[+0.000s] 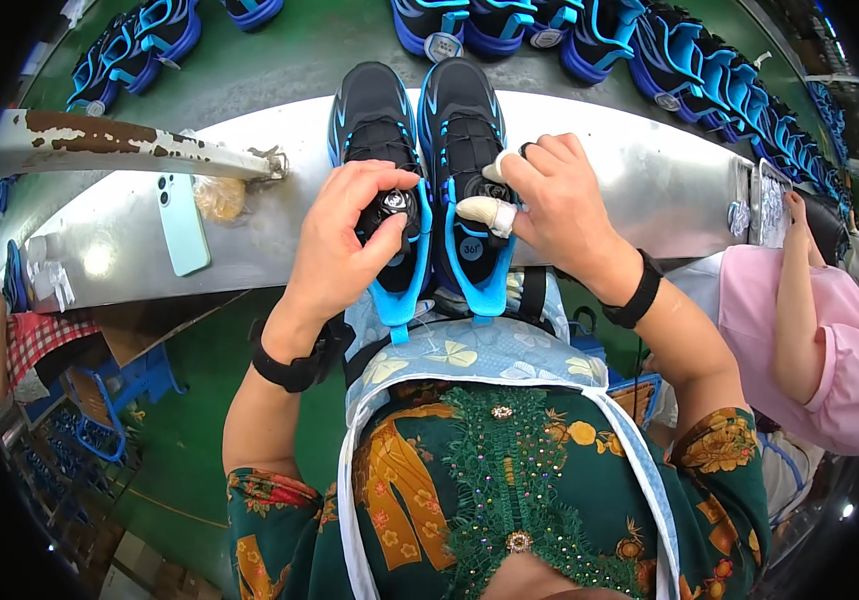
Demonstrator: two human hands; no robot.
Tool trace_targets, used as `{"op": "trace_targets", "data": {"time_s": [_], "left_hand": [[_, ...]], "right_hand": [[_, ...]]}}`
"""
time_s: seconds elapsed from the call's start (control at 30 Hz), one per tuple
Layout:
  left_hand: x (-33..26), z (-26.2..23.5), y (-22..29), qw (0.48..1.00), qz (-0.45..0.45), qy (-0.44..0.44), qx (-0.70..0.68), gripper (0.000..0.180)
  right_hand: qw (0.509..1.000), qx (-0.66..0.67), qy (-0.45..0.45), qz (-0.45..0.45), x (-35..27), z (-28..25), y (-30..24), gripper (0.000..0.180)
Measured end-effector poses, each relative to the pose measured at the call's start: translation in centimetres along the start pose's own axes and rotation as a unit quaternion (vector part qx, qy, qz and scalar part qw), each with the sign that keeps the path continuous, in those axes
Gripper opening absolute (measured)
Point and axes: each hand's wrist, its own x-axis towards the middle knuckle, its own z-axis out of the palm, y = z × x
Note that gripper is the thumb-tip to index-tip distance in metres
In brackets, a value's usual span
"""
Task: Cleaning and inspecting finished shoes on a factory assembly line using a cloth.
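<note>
Two black sneakers with bright blue collars, the left shoe and the right shoe, stand side by side, toes pointing away from me. My left hand curls its thumb and forefinger around the round black dial on the left shoe's tongue. Over the right shoe's tongue, my right hand pinches around a dial that its fingers partly hide. White covers wrap its thumb and forefinger, and the other fingers are folded in. A round sticker shows on the right shoe's insole.
The shoes rest on a metal worktable. A pale green phone and a clear plastic bag lie left, below a chipped metal arm. Rows of similar shoes line the green surface beyond. A person in pink works at right.
</note>
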Motion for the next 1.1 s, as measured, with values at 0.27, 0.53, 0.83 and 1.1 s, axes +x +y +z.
{"op": "trace_targets", "data": {"time_s": [0.27, 0.53, 0.83, 1.1], "left_hand": [[-0.2, 0.1, 0.1, 1.000, 0.001, 0.000, 0.001, 0.034], [-0.1, 1.1, 0.0, 0.997, 0.003, 0.077, 0.031, 0.035], [-0.1, 0.6, 0.1, 0.998, -0.008, 0.057, -0.004, 0.032], [0.0, -0.1, 0.1, 1.000, -0.002, 0.025, 0.008, 0.038]], "right_hand": [[0.999, 0.035, -0.015, 0.018, -0.3, -0.3, -0.7, 0.039], [0.997, 0.065, -0.036, 0.019, -0.7, 0.1, -0.7, 0.035], [0.997, 0.068, -0.025, 0.021, 0.0, -0.5, -1.0, 0.036], [0.982, 0.177, -0.053, 0.038, -0.2, -0.4, -0.8, 0.034]]}}
